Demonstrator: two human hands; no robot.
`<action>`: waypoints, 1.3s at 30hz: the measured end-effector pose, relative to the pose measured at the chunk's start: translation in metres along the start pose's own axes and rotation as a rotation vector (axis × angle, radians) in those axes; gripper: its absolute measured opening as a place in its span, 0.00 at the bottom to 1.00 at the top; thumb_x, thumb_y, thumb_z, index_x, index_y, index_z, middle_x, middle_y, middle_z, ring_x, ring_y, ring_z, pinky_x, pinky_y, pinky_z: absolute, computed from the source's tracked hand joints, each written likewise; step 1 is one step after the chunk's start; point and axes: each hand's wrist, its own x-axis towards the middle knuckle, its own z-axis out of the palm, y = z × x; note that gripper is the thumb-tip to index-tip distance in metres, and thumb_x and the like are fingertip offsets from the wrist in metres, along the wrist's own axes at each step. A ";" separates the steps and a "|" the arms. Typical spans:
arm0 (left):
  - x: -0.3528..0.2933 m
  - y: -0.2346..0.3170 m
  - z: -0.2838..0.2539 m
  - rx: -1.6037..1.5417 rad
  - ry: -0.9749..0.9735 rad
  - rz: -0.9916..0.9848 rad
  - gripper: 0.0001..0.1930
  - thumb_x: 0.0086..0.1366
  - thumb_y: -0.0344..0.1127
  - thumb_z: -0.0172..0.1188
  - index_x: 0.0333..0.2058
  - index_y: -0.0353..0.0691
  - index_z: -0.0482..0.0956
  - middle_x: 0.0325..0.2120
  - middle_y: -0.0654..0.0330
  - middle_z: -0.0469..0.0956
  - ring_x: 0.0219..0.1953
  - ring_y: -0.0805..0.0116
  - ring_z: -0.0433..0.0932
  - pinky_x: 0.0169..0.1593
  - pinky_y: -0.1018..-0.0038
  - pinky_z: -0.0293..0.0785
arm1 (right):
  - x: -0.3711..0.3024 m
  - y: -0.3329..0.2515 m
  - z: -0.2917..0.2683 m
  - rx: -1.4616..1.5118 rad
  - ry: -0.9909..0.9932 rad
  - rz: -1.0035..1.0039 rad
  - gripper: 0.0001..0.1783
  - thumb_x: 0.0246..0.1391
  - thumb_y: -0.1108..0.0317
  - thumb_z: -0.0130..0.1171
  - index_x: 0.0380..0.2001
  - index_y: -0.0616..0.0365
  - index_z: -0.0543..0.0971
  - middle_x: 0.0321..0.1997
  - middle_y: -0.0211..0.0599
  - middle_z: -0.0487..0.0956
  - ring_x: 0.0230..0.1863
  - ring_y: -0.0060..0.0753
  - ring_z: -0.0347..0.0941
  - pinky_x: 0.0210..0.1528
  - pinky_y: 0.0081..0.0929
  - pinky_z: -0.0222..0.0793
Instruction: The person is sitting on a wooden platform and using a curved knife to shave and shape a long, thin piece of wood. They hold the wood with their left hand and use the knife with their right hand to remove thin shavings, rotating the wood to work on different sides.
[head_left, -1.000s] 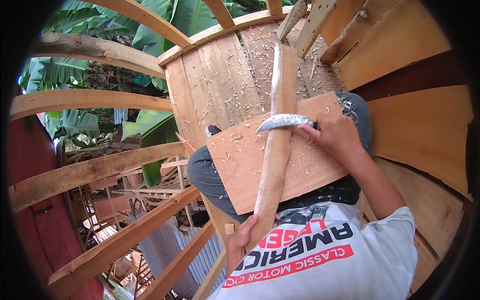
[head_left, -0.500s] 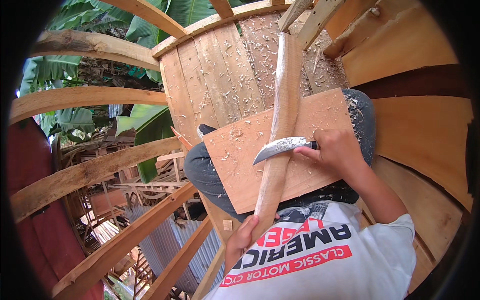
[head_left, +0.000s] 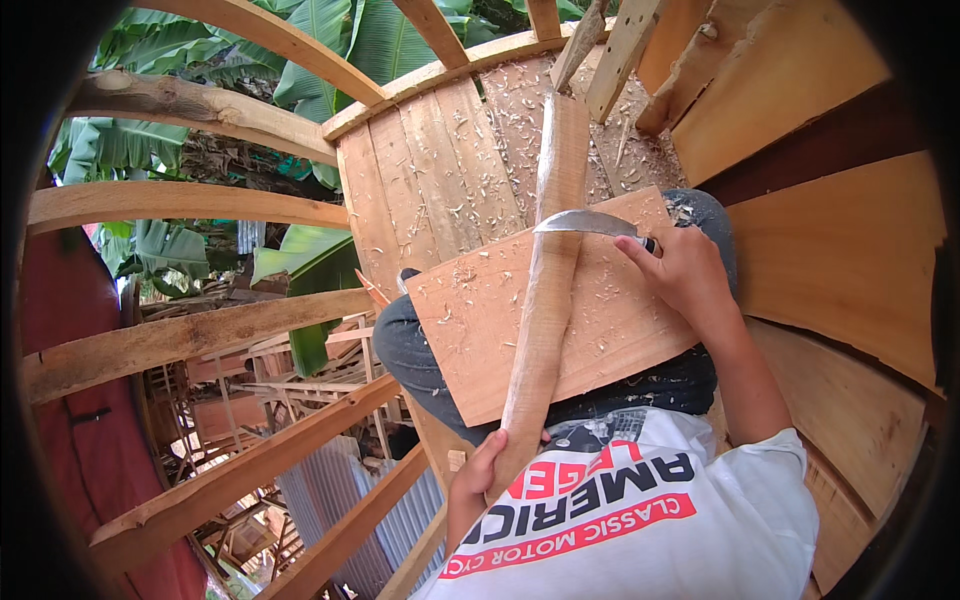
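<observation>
Right hand [head_left: 683,272] clenched on curved knife [head_left: 590,223] across long, pale, shaved wooden stick [head_left: 545,290], left hand [head_left: 478,470] gripping its near end

A flat wooden board [head_left: 600,320] rests across a seated person's lap, carrying a long wooden stick [head_left: 545,290] and scattered wood shavings [head_left: 470,275].

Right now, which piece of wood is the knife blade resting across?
The long, narrow rounded stick, lying over the flat board on the lap. The left hand grips its near end; the curved knife crosses it.
</observation>
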 end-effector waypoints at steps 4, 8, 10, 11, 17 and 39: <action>-0.006 -0.003 0.011 0.018 0.074 0.013 0.31 0.65 0.55 0.46 0.51 0.29 0.67 0.41 0.53 0.74 0.42 0.67 0.75 0.49 0.74 0.70 | 0.002 0.005 -0.007 0.171 0.061 0.041 0.32 0.52 0.41 0.55 0.23 0.66 0.79 0.15 0.51 0.73 0.20 0.51 0.73 0.27 0.40 0.67; -0.016 -0.008 0.005 0.215 -0.025 0.116 0.31 0.62 0.57 0.51 0.49 0.29 0.69 0.40 0.54 0.74 0.43 0.68 0.74 0.48 0.74 0.69 | 0.006 0.009 -0.006 0.323 0.158 -0.008 0.29 0.53 0.44 0.55 0.25 0.65 0.79 0.15 0.49 0.73 0.20 0.48 0.72 0.26 0.38 0.65; -0.017 -0.008 0.014 0.275 -0.029 0.162 0.31 0.60 0.54 0.56 0.49 0.29 0.69 0.42 0.55 0.74 0.45 0.67 0.73 0.50 0.74 0.67 | 0.007 0.014 0.000 0.354 0.185 -0.026 0.27 0.53 0.45 0.56 0.25 0.64 0.79 0.15 0.48 0.72 0.19 0.45 0.71 0.25 0.36 0.64; -0.019 -0.009 0.017 0.297 -0.029 0.167 0.30 0.60 0.53 0.57 0.49 0.29 0.69 0.42 0.55 0.73 0.45 0.67 0.72 0.51 0.73 0.67 | 0.007 0.016 -0.001 0.383 0.188 -0.029 0.26 0.53 0.47 0.57 0.24 0.65 0.78 0.14 0.47 0.72 0.18 0.43 0.69 0.24 0.35 0.63; -0.029 -0.013 0.008 0.355 -0.025 0.006 0.30 0.61 0.47 0.59 0.53 0.28 0.67 0.45 0.53 0.74 0.45 0.69 0.73 0.49 0.74 0.69 | 0.004 0.042 -0.011 0.527 0.271 0.035 0.22 0.51 0.57 0.63 0.16 0.65 0.70 0.11 0.36 0.64 0.15 0.28 0.56 0.22 0.31 0.57; -0.015 0.008 -0.010 0.200 -0.188 0.000 0.23 0.67 0.47 0.51 0.49 0.32 0.70 0.32 0.61 0.73 0.30 0.77 0.70 0.36 0.81 0.68 | -0.008 -0.009 -0.005 0.140 -0.031 -0.214 0.30 0.54 0.44 0.55 0.15 0.62 0.76 0.11 0.40 0.71 0.13 0.40 0.66 0.19 0.33 0.60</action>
